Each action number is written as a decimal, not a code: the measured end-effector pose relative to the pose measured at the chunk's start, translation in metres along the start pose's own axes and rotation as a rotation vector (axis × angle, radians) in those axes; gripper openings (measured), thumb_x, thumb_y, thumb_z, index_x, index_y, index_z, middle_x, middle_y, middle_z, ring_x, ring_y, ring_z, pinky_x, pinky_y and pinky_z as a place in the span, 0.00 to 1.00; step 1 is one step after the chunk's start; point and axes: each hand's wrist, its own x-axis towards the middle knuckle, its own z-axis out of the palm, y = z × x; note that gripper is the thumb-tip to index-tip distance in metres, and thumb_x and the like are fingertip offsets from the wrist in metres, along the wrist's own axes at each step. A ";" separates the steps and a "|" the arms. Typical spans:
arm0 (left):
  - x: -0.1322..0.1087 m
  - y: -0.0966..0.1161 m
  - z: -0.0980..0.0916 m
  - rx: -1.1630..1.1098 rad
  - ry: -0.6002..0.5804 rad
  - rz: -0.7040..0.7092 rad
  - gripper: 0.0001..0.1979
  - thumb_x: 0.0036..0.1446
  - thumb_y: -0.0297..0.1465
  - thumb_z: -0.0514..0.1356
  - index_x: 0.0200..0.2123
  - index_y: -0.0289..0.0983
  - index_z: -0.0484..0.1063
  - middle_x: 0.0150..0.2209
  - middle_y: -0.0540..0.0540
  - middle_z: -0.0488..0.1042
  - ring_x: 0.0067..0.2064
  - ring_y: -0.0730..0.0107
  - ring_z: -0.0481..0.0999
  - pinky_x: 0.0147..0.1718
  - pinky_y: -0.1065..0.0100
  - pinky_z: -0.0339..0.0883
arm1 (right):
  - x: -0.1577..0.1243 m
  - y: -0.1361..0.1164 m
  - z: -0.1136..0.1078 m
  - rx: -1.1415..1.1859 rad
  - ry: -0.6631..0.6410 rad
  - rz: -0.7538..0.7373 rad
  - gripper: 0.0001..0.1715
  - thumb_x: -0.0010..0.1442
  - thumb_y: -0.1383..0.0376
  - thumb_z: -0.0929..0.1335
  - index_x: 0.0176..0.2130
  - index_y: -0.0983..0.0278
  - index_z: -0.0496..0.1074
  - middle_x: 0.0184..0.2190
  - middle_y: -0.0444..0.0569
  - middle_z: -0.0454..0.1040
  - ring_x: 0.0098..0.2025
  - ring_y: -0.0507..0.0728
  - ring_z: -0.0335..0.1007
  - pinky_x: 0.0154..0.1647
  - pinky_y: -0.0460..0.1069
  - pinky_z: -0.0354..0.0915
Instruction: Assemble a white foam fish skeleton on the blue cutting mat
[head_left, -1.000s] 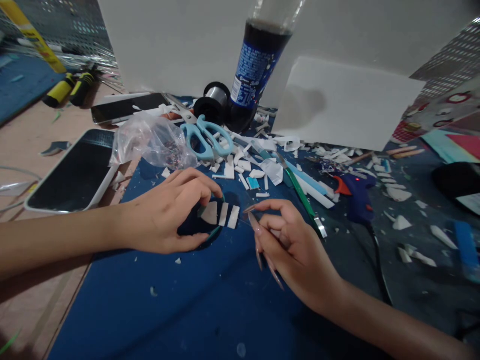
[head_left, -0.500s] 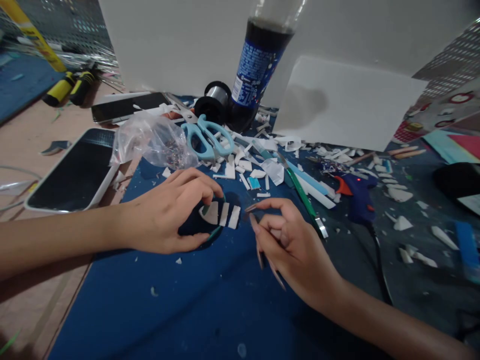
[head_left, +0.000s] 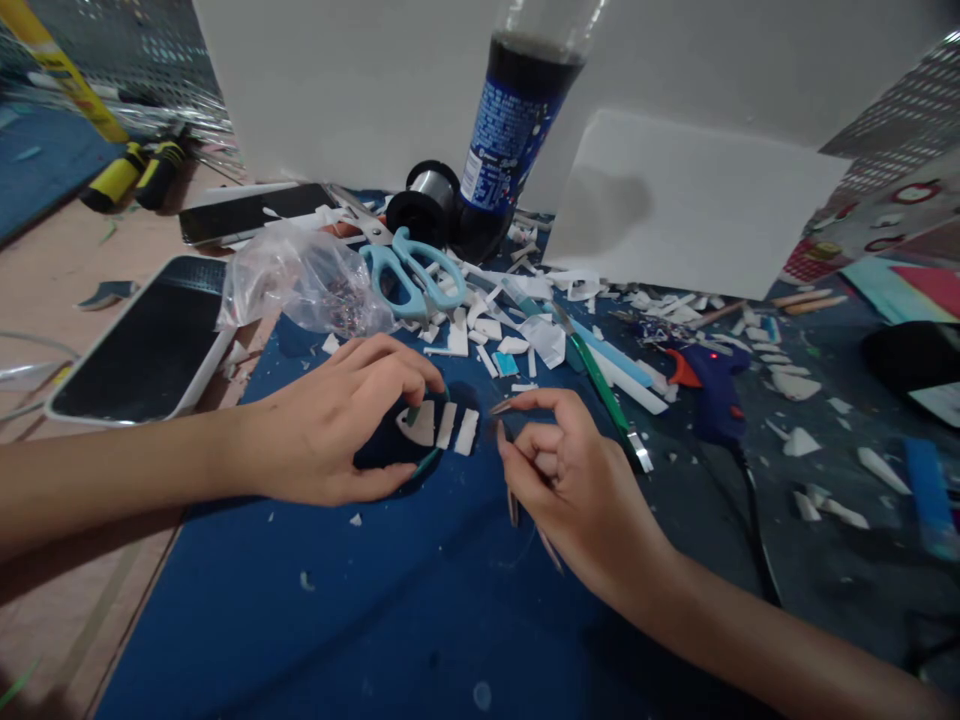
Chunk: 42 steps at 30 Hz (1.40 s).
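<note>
**Small hands-on work at a cluttered craft surface**

A person's left hand [head_left: 337, 425] pins a dark disc [head_left: 390, 450] to the blue mat [head_left: 337, 600], on the near side of the pale blue scissors [head_left: 412, 275]. Its fingers [head_left: 405, 375] are curled over the far rim and the thumb is pressed to the near edge, so the hand is closed on the piece. Three white strips [head_left: 444, 427] lie side by side on the disc's exposed part.

The right hand [head_left: 570, 480], nearer the camera than the scissors and to their right, hangs just beside the strips. Its thumb and forefinger are pinched together, and whether anything thin sits between them cannot be told.

The disc looks thin and light, probably card or foam that would bend if squeezed. The strips seem small enough to shift at a touch. The rim, where the left hand already has it, appears the safer place to hold, clear of the strips.

Compared with a second ago, the disc and the left hand have barely moved. The right hand has curled its other fingers in tighter and lifted its pinch slightly towards the strips.

White offcuts [head_left: 795, 385] litter the surface to the right of the scissors, around a blue glue gun [head_left: 709, 385]. A dark drink bottle [head_left: 510, 130] stands behind the scissors, and a crumpled plastic bag [head_left: 300, 280] lies to their left.
</note>
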 end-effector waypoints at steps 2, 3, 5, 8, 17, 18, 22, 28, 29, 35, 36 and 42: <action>0.000 0.000 0.000 0.004 0.003 0.005 0.15 0.57 0.33 0.59 0.42 0.36 0.55 0.48 0.35 0.68 0.49 0.54 0.65 0.42 0.53 0.65 | 0.000 0.001 0.001 -0.031 0.013 -0.022 0.09 0.62 0.68 0.60 0.44 0.65 0.57 0.15 0.34 0.62 0.14 0.50 0.62 0.15 0.43 0.56; 0.000 0.000 0.001 0.005 0.005 0.008 0.15 0.57 0.33 0.59 0.42 0.36 0.55 0.48 0.35 0.68 0.49 0.54 0.65 0.42 0.53 0.65 | 0.000 0.002 0.001 -0.046 0.019 -0.038 0.10 0.62 0.68 0.60 0.44 0.64 0.57 0.15 0.34 0.62 0.14 0.49 0.63 0.15 0.43 0.56; 0.000 0.000 0.001 0.005 0.005 0.015 0.15 0.57 0.33 0.59 0.42 0.36 0.55 0.48 0.34 0.68 0.49 0.54 0.65 0.42 0.53 0.65 | -0.001 0.003 0.002 -0.077 0.037 -0.073 0.10 0.62 0.68 0.61 0.45 0.64 0.57 0.15 0.34 0.61 0.14 0.49 0.63 0.15 0.42 0.56; 0.000 0.000 0.001 0.007 -0.006 0.011 0.15 0.57 0.32 0.59 0.42 0.36 0.55 0.48 0.34 0.67 0.49 0.54 0.65 0.42 0.53 0.65 | -0.002 0.004 0.004 -0.151 0.087 -0.138 0.11 0.61 0.69 0.62 0.45 0.65 0.57 0.16 0.33 0.59 0.13 0.48 0.62 0.15 0.42 0.56; -0.004 0.001 -0.002 0.019 0.013 -0.015 0.21 0.52 0.34 0.61 0.44 0.34 0.54 0.49 0.32 0.64 0.50 0.48 0.67 0.45 0.48 0.65 | -0.004 0.004 -0.003 -0.617 0.440 -0.490 0.19 0.59 0.65 0.66 0.46 0.75 0.62 0.28 0.55 0.70 0.31 0.61 0.72 0.30 0.55 0.69; -0.004 0.002 -0.002 0.024 0.012 -0.023 0.22 0.51 0.34 0.62 0.44 0.34 0.54 0.48 0.32 0.64 0.50 0.47 0.67 0.45 0.47 0.65 | -0.004 0.004 -0.003 -0.610 0.469 -0.563 0.21 0.57 0.65 0.67 0.47 0.75 0.61 0.32 0.60 0.71 0.36 0.64 0.72 0.36 0.59 0.69; -0.004 0.002 -0.002 0.035 0.014 -0.044 0.22 0.50 0.33 0.62 0.43 0.35 0.55 0.47 0.34 0.65 0.49 0.47 0.68 0.45 0.46 0.66 | 0.000 0.005 0.001 -0.433 0.356 -0.666 0.31 0.55 0.66 0.69 0.53 0.72 0.55 0.47 0.67 0.68 0.52 0.68 0.65 0.52 0.64 0.62; -0.004 0.002 -0.002 0.033 -0.001 -0.046 0.20 0.52 0.33 0.61 0.43 0.35 0.54 0.47 0.33 0.65 0.49 0.48 0.67 0.45 0.45 0.65 | 0.007 0.009 0.007 -0.232 0.197 -0.589 0.33 0.57 0.66 0.69 0.56 0.62 0.50 0.50 0.59 0.65 0.55 0.65 0.60 0.53 0.62 0.62; -0.004 0.002 -0.002 0.034 0.001 -0.041 0.19 0.53 0.33 0.60 0.43 0.35 0.54 0.47 0.33 0.65 0.49 0.49 0.67 0.45 0.45 0.65 | 0.007 0.009 0.007 -0.214 0.179 -0.561 0.33 0.57 0.66 0.69 0.55 0.62 0.51 0.50 0.58 0.64 0.55 0.65 0.60 0.53 0.62 0.63; -0.004 0.002 -0.002 0.025 0.018 -0.036 0.18 0.53 0.32 0.60 0.43 0.35 0.56 0.47 0.34 0.66 0.49 0.49 0.68 0.45 0.48 0.65 | 0.008 0.012 0.007 -0.189 0.128 -0.485 0.31 0.56 0.63 0.69 0.54 0.63 0.53 0.49 0.58 0.64 0.54 0.65 0.59 0.51 0.61 0.64; -0.005 0.002 -0.002 0.022 0.021 -0.035 0.18 0.53 0.32 0.60 0.43 0.35 0.56 0.47 0.34 0.66 0.49 0.49 0.68 0.45 0.48 0.65 | 0.008 0.012 0.007 -0.192 0.123 -0.485 0.31 0.56 0.63 0.70 0.54 0.63 0.53 0.49 0.58 0.64 0.54 0.65 0.59 0.51 0.60 0.64; -0.005 0.002 -0.002 0.025 0.014 -0.042 0.17 0.54 0.33 0.59 0.43 0.35 0.56 0.47 0.34 0.66 0.49 0.50 0.68 0.46 0.48 0.65 | 0.008 0.013 0.006 -0.183 0.102 -0.459 0.32 0.55 0.65 0.70 0.54 0.62 0.53 0.49 0.57 0.64 0.55 0.65 0.60 0.52 0.60 0.64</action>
